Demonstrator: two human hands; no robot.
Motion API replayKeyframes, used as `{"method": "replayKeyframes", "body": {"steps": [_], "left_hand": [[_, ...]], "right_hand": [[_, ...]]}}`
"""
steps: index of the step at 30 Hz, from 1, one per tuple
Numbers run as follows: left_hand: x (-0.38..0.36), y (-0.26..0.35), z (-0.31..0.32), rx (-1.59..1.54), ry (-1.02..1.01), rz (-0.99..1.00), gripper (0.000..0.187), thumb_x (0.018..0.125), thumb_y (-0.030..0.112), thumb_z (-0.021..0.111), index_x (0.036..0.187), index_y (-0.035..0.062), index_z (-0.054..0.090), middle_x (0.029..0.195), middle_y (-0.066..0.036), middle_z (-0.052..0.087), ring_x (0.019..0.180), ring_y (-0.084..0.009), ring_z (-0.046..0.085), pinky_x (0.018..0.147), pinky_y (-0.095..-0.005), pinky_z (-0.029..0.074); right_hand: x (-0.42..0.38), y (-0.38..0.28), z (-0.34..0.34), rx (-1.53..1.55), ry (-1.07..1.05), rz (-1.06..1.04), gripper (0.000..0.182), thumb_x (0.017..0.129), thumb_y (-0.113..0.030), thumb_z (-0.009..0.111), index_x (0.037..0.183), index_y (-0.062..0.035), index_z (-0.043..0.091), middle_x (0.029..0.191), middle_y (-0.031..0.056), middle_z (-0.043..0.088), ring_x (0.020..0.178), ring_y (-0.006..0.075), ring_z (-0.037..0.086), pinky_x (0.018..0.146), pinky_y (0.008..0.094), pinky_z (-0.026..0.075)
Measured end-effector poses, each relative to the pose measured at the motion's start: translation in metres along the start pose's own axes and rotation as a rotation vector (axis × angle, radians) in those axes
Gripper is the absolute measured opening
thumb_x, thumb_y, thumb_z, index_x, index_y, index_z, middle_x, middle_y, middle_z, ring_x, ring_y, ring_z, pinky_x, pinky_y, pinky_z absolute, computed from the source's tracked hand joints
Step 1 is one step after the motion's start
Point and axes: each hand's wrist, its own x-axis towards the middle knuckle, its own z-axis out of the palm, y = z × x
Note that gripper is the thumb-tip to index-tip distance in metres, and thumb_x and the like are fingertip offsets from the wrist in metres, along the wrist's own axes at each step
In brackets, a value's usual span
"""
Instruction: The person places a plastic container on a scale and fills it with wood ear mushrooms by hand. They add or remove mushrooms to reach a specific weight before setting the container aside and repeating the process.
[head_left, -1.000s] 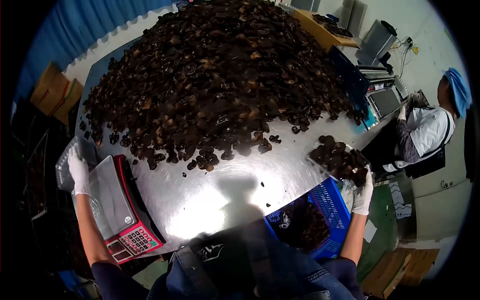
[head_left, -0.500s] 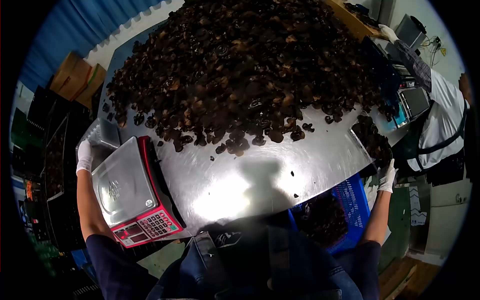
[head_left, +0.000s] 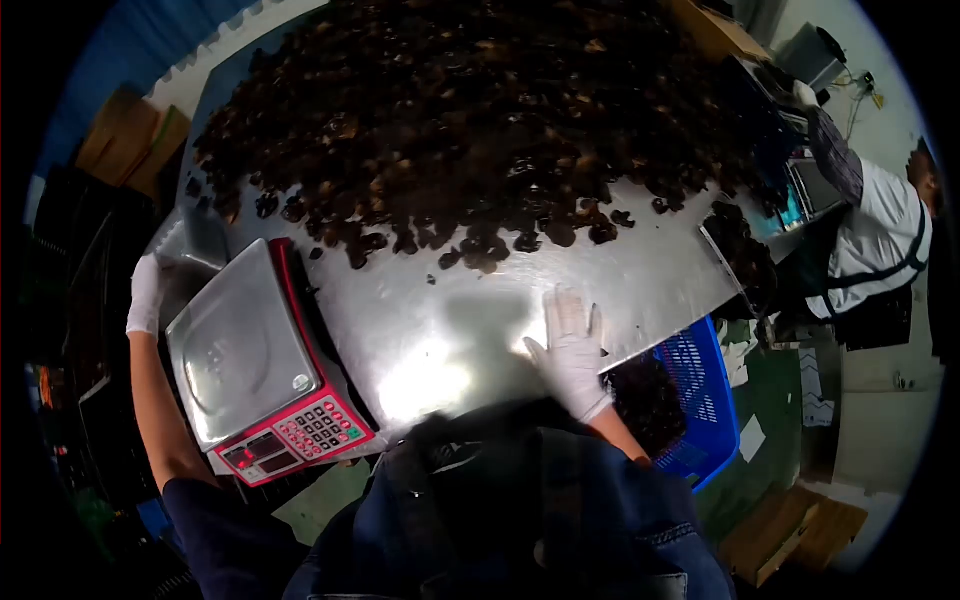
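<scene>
My left hand (head_left: 146,293), in a white glove, is at the left by a clear plastic container (head_left: 190,242) beyond the scale; its fingers are closed at the container's near edge. My right hand (head_left: 572,355), also gloved, lies with spread fingers over the metal table (head_left: 440,310) near its front edge and holds nothing. A red scale (head_left: 250,350) with a steel plate stands between my left arm and the table's middle. Dark, mushroom-like pieces (head_left: 450,130) form a big heap across the table.
A blue basket (head_left: 712,405) with dark pieces sits below the table edge at the right. A tray of dark pieces (head_left: 738,255) rests at the right corner. A co-worker in a white apron (head_left: 875,240) stands beyond. Cardboard boxes (head_left: 118,140) are at the back left.
My right hand has moved left from beside the tray to over the table's front part, fingers spread. My left hand stays by the container. The view has shifted slightly.
</scene>
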Motion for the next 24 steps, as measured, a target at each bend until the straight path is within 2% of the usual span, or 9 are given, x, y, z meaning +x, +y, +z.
{"method": "replayKeyframes", "body": {"steps": [2, 4, 6, 8, 12, 14, 17, 20, 24], "left_hand": [[0.001, -0.010, 0.003, 0.109, 0.036, 0.046, 0.020, 0.075, 0.001, 0.068, 0.094, -0.0002, 0.075, 0.085, -0.018, 0.073, 0.077, -0.0292, 0.071, 0.072, -0.0367, 0.055], [0.006, -0.046, 0.030, -0.652, 0.050, -0.238, 0.019, 0.076, -0.001, 0.066, 0.093, -0.0011, 0.075, 0.083, -0.014, 0.073, 0.074, -0.0233, 0.069, 0.071, -0.0344, 0.054], [-0.006, 0.012, -0.012, -0.095, -0.012, -0.021, 0.018, 0.077, -0.002, 0.065, 0.092, -0.0006, 0.075, 0.082, -0.012, 0.073, 0.074, -0.0209, 0.068, 0.071, -0.0334, 0.053], [-0.007, 0.023, -0.028, -0.141, -0.013, -0.047, 0.017, 0.078, -0.002, 0.065, 0.091, -0.0018, 0.075, 0.084, -0.012, 0.073, 0.075, -0.0194, 0.068, 0.071, -0.0343, 0.053], [-0.016, 0.041, -0.047, -0.175, -0.030, -0.099, 0.021, 0.076, -0.002, 0.063, 0.094, 0.0026, 0.073, 0.082, -0.015, 0.069, 0.077, -0.0262, 0.068, 0.072, -0.0342, 0.052], [-0.032, 0.084, -0.058, 0.255, 0.383, 0.099, 0.020, 0.076, -0.001, 0.062, 0.093, 0.0057, 0.068, 0.082, -0.014, 0.063, 0.080, -0.0319, 0.062, 0.073, -0.0381, 0.051], [-0.090, 0.174, -0.079, 0.147, 0.602, 0.280, 0.025, 0.073, 0.002, 0.067, 0.096, 0.0111, 0.064, 0.088, -0.008, 0.062, 0.084, -0.0288, 0.060, 0.074, -0.0406, 0.048], [-0.152, 0.233, -0.065, 0.382, 0.435, 0.260, 0.035, 0.070, 0.006, 0.067, 0.104, 0.0104, 0.060, 0.083, -0.006, 0.054, 0.079, -0.0260, 0.055, 0.069, -0.0400, 0.045], [-0.191, 0.268, -0.037, 0.213, 0.270, 0.269, 0.037, 0.070, 0.010, 0.069, 0.106, 0.0082, 0.062, 0.088, -0.006, 0.057, 0.081, -0.0225, 0.055, 0.072, -0.0362, 0.044]], "right_hand": [[-0.021, 0.031, -0.030, -0.101, -0.097, 0.314, 0.070, 0.092, -0.036, 0.057, 0.149, -0.0022, 0.035, 0.154, 0.0160, 0.035, 0.144, 0.0324, 0.029, 0.118, 0.0529, 0.016], [-0.071, 0.093, -0.020, -0.135, 0.084, 0.469, 0.069, 0.094, -0.040, 0.056, 0.148, -0.0017, 0.036, 0.151, 0.0198, 0.038, 0.142, 0.0334, 0.032, 0.114, 0.0517, 0.025], [-0.114, 0.141, -0.016, -0.387, -0.039, 0.785, 0.067, 0.095, -0.043, 0.055, 0.144, -0.0009, 0.040, 0.148, 0.0191, 0.042, 0.139, 0.0345, 0.037, 0.109, 0.0505, 0.033], [-0.128, 0.164, -0.016, -0.334, 0.129, 0.667, 0.064, 0.095, -0.041, 0.058, 0.143, -0.0016, 0.042, 0.145, 0.0187, 0.045, 0.135, 0.0366, 0.041, 0.103, 0.0503, 0.039], [-0.019, 0.056, -0.058, 0.211, 0.345, 0.180, 0.038, 0.085, -0.016, 0.064, 0.118, 0.0007, 0.061, 0.125, 0.0223, 0.057, 0.115, 0.0424, 0.054, 0.100, 0.0479, 0.043], [0.038, 0.001, -0.067, 0.274, 0.235, -0.059, 0.038, 0.085, -0.017, 0.064, 0.120, -0.0035, 0.062, 0.127, 0.0200, 0.057, 0.119, 0.0399, 0.052, 0.103, 0.0471, 0.041], [0.102, -0.051, -0.042, 0.286, 0.222, -0.228, 0.047, 0.084, -0.019, 0.065, 0.129, -0.0065, 0.057, 0.138, 0.0226, 0.049, 0.130, 0.0395, 0.044, 0.106, 0.0482, 0.036], [0.135, -0.074, -0.013, 0.252, 0.247, -0.267, 0.046, 0.084, -0.022, 0.068, 0.127, -0.0110, 0.058, 0.137, 0.0183, 0.050, 0.130, 0.0352, 0.044, 0.103, 0.0491, 0.034], [0.108, -0.062, 0.002, 0.266, 0.174, -0.300, 0.025, 0.085, -0.021, 0.067, 0.108, -0.0130, 0.065, 0.118, 0.0075, 0.058, 0.116, 0.0273, 0.051, 0.094, 0.0437, 0.037]]}}
